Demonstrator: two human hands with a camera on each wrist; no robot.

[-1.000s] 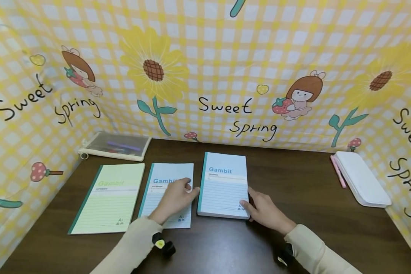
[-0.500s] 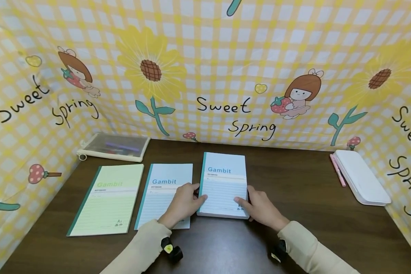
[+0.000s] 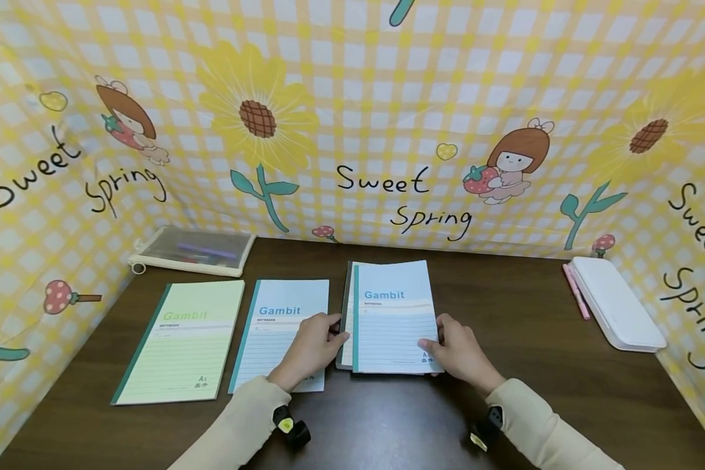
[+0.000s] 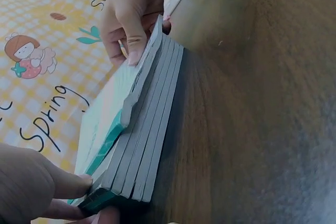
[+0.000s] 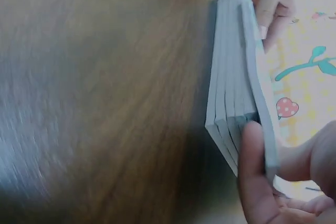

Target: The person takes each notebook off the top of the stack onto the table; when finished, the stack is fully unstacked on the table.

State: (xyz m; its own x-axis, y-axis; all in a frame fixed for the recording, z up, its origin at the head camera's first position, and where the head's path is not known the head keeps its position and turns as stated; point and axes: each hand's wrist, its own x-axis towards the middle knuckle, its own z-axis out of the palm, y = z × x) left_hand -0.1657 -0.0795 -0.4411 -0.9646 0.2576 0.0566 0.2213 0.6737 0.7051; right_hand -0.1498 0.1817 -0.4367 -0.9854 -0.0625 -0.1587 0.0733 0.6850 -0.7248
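A blue "Gambit" notebook [image 3: 390,326] lies on top of a stack of notebooks [image 3: 346,349], offset to the right so the left strip of the one beneath shows. My right hand [image 3: 463,351] pinches its right side, thumb on the cover and a fingertip [image 5: 252,140] under it. At the stack's left side, my left hand [image 3: 310,346] grips the spines, with the thumb [image 4: 71,182] at the upper edge. In the left wrist view the top notebook tilts up slightly from the several notebook edges [image 4: 149,124] below. Another blue notebook [image 3: 279,346] lies partly under the left forearm.
A green notebook [image 3: 182,346] lies at the left on the dark wooden table [image 3: 505,294]. Behind it sits a mesh zip pouch [image 3: 196,251] with pens inside. A white case [image 3: 617,303] and a pink pen [image 3: 576,292] lie at the right. Checked cloth [image 3: 352,98] surrounds the table.
My left hand has moved from over the left blue notebook to the stack's left edge. My right hand has pulled the top notebook slightly rightward, baring the one underneath.
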